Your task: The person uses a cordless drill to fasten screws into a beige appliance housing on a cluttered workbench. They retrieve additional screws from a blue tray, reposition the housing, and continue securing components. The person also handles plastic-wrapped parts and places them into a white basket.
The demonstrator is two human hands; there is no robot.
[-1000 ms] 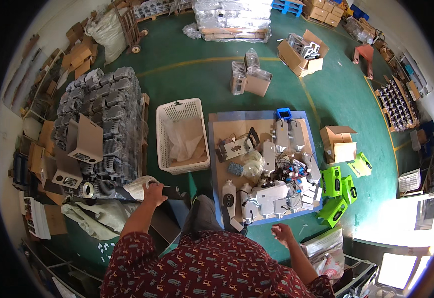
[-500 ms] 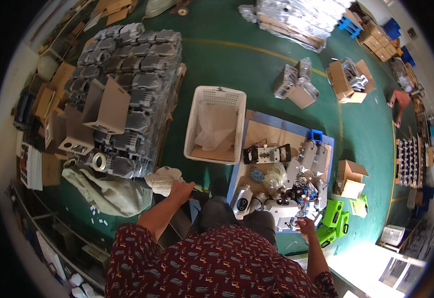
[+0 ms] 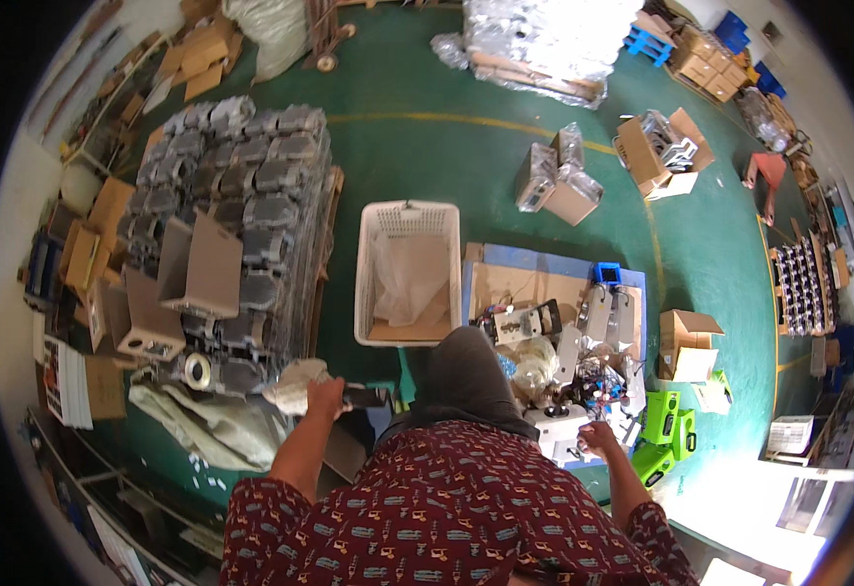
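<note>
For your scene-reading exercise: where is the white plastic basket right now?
In the head view, the white plastic basket stands on the green floor at centre, between the pallet of grey castings on its left and the blue worktable on its right.

Floor layout, head view

Basket (image 3: 407, 273) at centre; pallet of castings (image 3: 236, 205) to its left, bench (image 3: 554, 322) to its right, open boxes (image 3: 657, 151) at upper right.

Matt grey metal castings (image 3: 241, 186); white plastic lattice basket (image 3: 406, 217); brown cardboard boxes (image 3: 195, 264); crumpled cloth (image 3: 295, 386).
</note>
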